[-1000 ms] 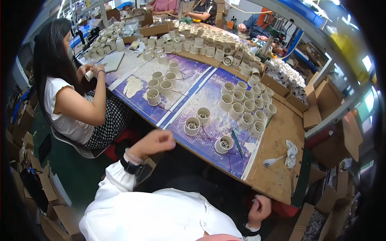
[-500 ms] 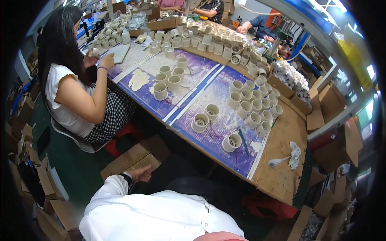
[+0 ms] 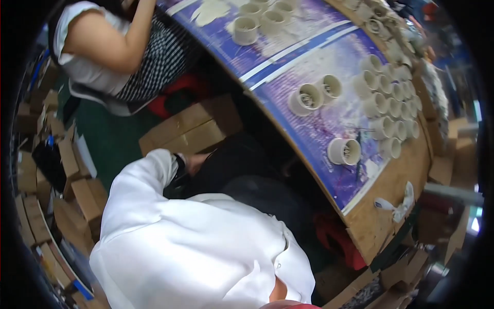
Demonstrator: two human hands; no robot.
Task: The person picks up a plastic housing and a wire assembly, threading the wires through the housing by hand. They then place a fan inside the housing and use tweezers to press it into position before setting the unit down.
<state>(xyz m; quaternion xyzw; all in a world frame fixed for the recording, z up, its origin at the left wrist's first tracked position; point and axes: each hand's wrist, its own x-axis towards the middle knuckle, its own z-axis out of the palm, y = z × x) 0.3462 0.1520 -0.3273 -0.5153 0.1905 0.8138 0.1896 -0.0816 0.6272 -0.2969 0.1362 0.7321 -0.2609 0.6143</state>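
Note:
My left hand (image 3: 195, 164), with a dark band at the wrist, is low beside my dark-clothed leg, next to an open cardboard box (image 3: 180, 130). Its fingers are hidden by the leg, so any held thing cannot be seen. My right hand does not show anywhere. On the work table, a cream cylindrical cup (image 3: 336, 151) with small metal-looking pieces inside stands apart near the front edge. Two similar cups, one of them a filled cup (image 3: 305, 100), stand farther left. A cluster of cream cups (image 3: 381, 105) fills the right part of the blue-purple mat (image 3: 314, 136).
A co-worker in a checked skirt (image 3: 157, 67) sits at the far left beside more cups (image 3: 246, 31). A white spoon-like tool (image 3: 383, 204) and a crumpled white cloth (image 3: 406, 202) lie on the bare wood. Cardboard boxes (image 3: 72, 221) crowd the left floor; a red stool (image 3: 337, 239) is under the table.
The view has tipped downward, so the table sits higher in it. My left hand was visible with fingers stretched over the cardboard box; now it has gone behind my leg.

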